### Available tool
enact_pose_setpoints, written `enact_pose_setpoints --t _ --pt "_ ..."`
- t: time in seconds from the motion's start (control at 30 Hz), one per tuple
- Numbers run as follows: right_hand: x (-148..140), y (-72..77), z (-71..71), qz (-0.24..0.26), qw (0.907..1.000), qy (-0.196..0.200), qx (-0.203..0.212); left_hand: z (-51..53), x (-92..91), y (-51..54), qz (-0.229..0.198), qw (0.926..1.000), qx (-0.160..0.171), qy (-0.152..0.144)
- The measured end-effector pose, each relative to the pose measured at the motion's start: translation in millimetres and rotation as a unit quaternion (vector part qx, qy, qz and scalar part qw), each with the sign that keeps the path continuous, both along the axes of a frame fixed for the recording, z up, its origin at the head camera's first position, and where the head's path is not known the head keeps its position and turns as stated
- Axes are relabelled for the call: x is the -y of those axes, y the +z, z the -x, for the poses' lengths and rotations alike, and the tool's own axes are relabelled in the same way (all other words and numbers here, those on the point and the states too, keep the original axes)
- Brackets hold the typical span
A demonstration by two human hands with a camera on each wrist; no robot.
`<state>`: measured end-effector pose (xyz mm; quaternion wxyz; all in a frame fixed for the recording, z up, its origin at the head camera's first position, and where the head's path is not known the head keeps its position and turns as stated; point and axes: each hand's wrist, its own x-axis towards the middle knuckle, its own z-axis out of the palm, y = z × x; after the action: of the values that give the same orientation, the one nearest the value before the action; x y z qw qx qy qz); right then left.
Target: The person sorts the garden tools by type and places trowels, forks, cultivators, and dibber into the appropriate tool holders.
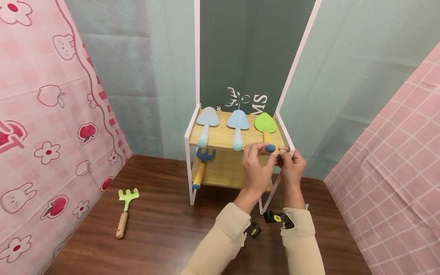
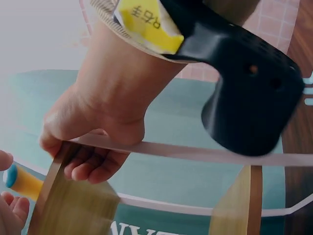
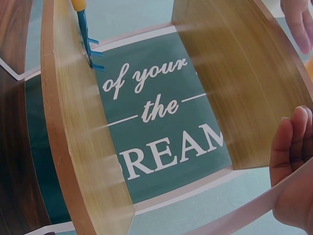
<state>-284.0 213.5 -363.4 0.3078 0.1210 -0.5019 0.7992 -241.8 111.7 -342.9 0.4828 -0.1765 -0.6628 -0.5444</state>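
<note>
A green trowel [image 1: 265,123] with a yellow, blue-tipped handle lies on the top board of the small wooden shelf [image 1: 220,135]. At its handle end is my left hand [image 1: 258,168], thumb and index finger pinching around the blue tip. My right hand [image 1: 292,166] grips the front right corner of that board. In the left wrist view the right hand's [image 2: 102,122] fingers curl under the board. A white trowel [image 1: 207,117] and a light blue trowel [image 1: 238,120] lie alongside on the top board, handles toward me.
A blue hand rake [image 1: 205,156] with a yellow handle rests on the lower board's left side. On the brown table [image 1: 154,229] lies a green hand rake [image 1: 128,196]. Light blue prongs [image 2: 308,92] show at the right. A dark green panel [image 1: 254,46] rises behind the shelf.
</note>
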Motion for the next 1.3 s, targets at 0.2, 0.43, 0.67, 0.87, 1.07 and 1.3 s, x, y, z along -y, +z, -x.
enact_pose_setpoints --t 0.2,0.43,0.67,0.87,1.07,1.3 --pt "1 0.4 -0.5 0.003 1.0 -0.006 0.005 -11.7 6.8 -2.1 0.061 0.9979 -0.011 0.016" --pt "1 -1.8 -2.4 0.001 0.9999 0.011 -0.003 -30.4 19.9 -1.2 0.111 0.9932 -0.032 0.011" --pt "1 -2.6 -0.7 0.008 0.9998 0.015 -0.005 -49.5 35.9 1.2 0.205 0.9783 0.026 -0.017" --pt "1 -3.5 -0.9 0.011 0.9994 0.03 -0.013 -63.2 48.6 5.1 0.289 0.95 0.114 -0.028" --pt "1 -3.2 -1.3 0.005 0.9997 0.025 -0.002 -73.8 58.2 8.6 0.375 0.8963 0.231 -0.052" --pt "1 -2.8 -0.2 0.006 0.9997 0.023 -0.001 -80.8 66.4 7.4 0.444 0.8465 0.288 -0.053"
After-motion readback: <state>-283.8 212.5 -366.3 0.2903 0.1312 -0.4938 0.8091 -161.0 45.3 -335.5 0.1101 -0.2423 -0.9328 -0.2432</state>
